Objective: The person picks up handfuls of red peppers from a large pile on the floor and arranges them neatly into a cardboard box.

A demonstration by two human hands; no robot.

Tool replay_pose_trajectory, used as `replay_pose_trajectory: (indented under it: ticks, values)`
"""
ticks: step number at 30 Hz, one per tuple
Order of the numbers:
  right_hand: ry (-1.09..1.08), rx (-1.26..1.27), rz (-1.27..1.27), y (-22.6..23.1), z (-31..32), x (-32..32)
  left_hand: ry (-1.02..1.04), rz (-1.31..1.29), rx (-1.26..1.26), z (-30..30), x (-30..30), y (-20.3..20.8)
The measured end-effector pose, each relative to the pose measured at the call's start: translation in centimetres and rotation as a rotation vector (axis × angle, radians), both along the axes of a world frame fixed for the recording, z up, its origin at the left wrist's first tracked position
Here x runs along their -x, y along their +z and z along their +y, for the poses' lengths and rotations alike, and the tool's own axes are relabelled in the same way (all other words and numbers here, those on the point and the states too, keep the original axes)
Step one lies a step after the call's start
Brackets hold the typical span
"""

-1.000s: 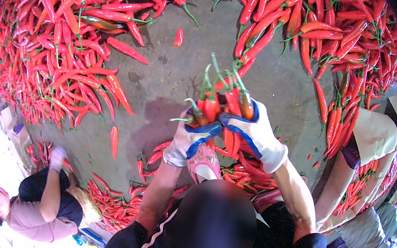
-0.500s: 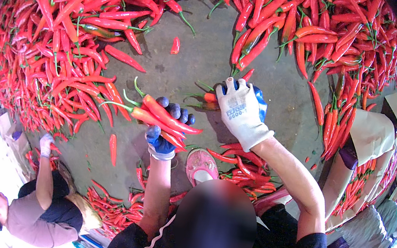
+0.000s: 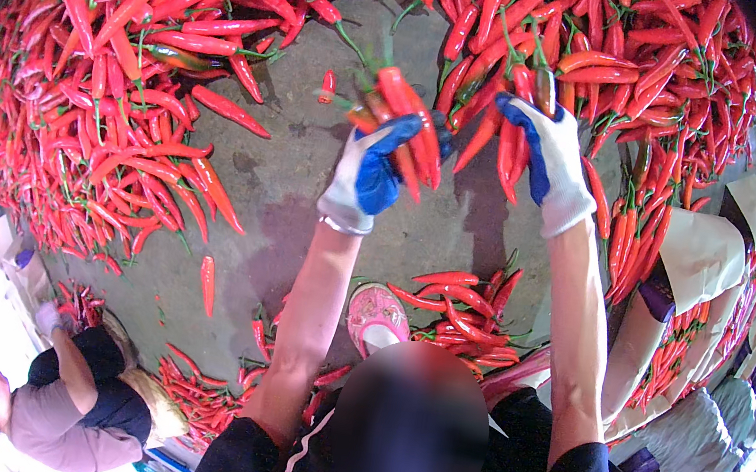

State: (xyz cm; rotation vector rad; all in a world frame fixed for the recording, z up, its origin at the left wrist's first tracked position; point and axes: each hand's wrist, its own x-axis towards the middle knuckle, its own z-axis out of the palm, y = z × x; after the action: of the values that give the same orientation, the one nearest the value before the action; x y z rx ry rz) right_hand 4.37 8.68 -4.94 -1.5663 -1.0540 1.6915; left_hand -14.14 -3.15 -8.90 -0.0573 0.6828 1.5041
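Note:
My left hand (image 3: 369,175), in a white glove with blue coating, is closed round a small bunch of red chili peppers (image 3: 422,137), stems pointing up and away from me. The bunch is slightly blurred. To its right my right hand (image 3: 550,158), gloved alike, grips other chili peppers (image 3: 508,148) at the edge of the far right pile. One pepper in this grip is partly dark; the right fingertips are partly hidden by the peppers. Both hands are above the grey floor (image 3: 308,189), a short gap between them.
Big heaps of red chili peppers lie at the far left (image 3: 109,105) and far right (image 3: 647,80). A smaller heap (image 3: 473,315) is beside my pink shoe (image 3: 377,317). Paper-lined containers (image 3: 695,254) stand at the right. Another person (image 3: 80,397) sits at the lower left among peppers.
My left hand has moved up and right with its bunch of peppers. My right hand has left the middle of the floor for the far right pile and now grips peppers there.

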Motion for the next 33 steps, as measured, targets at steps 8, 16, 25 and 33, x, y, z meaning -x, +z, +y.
replay_pose_trajectory:
  ticks: [8,16,25,33]
  values:
    - [0.856,-0.220,-0.312,0.8,-0.4,-1.9,-0.319,0.134,0.169,-5.5,-4.5,-0.7]
    - [0.055,0.362,0.236,0.7,-4.5,-11.3,-0.125,0.037,0.148,-11.7,-2.5,2.6]
    - [-0.195,0.527,1.031,-3.2,-12.4,-10.2,-0.631,2.167,-0.211,-4.3,0.3,5.5]
    - [0.120,0.365,0.270,1.2,-8.7,-7.5,-0.799,2.475,-0.727,-4.2,1.8,4.1]
